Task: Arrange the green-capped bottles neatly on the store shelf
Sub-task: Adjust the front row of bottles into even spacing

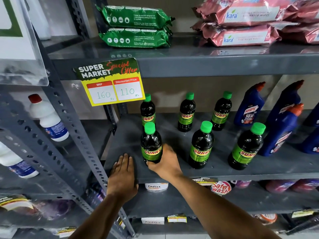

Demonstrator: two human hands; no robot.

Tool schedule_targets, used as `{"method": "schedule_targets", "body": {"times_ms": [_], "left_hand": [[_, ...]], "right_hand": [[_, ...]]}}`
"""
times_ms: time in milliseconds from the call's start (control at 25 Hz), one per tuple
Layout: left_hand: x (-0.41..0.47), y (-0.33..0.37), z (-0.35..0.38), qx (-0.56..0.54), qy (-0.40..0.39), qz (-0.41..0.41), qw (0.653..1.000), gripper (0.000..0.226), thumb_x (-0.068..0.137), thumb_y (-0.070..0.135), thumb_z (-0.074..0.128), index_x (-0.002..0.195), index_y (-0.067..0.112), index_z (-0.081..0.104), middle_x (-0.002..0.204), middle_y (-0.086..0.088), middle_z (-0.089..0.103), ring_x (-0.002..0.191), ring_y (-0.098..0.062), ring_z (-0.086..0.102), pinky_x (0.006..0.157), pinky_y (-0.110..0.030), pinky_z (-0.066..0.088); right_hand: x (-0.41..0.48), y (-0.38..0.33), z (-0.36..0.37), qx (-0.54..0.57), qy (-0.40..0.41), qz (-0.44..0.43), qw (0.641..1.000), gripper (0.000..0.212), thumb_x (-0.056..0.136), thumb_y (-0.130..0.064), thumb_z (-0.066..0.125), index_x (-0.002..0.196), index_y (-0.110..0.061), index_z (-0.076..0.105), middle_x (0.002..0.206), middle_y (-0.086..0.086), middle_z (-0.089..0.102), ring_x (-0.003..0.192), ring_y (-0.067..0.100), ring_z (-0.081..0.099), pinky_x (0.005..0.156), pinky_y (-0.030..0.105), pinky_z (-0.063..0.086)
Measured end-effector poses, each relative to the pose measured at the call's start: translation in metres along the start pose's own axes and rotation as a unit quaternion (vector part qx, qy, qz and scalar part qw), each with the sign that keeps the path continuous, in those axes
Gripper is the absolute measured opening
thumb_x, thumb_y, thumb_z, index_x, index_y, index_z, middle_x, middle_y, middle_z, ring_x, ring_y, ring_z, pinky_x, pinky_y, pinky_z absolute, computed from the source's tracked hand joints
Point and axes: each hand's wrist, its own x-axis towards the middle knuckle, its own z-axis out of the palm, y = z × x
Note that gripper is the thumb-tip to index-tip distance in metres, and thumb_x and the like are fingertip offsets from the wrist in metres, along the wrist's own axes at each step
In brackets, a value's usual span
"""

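Note:
Several dark bottles with green caps and green "SUNNY" labels stand upright on the grey middle shelf [241, 171]. My right hand [168, 163] grips the base of the front-left bottle [151, 144]. Directly behind it stands another bottle [147, 109]. Two more stand at the back [186, 112] [221, 112], and two at the front [201, 145] [246, 147]. My left hand [123, 175] lies flat, palm down, on the shelf's front edge, left of the held bottle, holding nothing.
Blue Marpic bottles [250, 106] crowd the shelf's right end. A yellow price tag [112, 83] hangs from the upper shelf edge. Green [136, 26] and pink [241, 23] wipe packs lie above. White bottles [46, 118] sit on the left rack. Bare shelf surface lies left of the held bottle.

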Motion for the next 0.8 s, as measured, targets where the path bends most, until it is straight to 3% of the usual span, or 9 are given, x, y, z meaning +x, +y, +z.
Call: {"method": "schedule_targets", "body": {"times_ms": [480,800], "left_hand": [[0.000,0.000,0.001,-0.012,0.012,0.003,1.000,0.091,0.080,0.041,0.049,0.146,0.006,-0.003,0.159,-0.016,0.000,0.146,-0.027,-0.002,0.118,-0.038,0.005],[0.001,-0.001,0.004,-0.011,0.018,0.002,1.000,0.091,0.077,0.037,0.052,0.146,0.005,0.001,0.159,-0.016,0.005,0.146,-0.027,0.002,0.119,-0.040,0.008]], "right_hand": [[-0.020,-0.002,0.012,-0.008,0.014,-0.011,1.000,0.059,0.059,-0.035,0.079,0.109,-0.016,0.055,0.106,0.002,0.057,0.098,0.019,0.056,0.080,0.019,0.042],[-0.020,0.001,0.016,0.001,0.015,-0.005,1.000,0.058,0.060,-0.035,0.078,0.110,-0.016,0.055,0.106,0.002,0.057,0.098,0.018,0.057,0.080,0.021,0.043]]}}
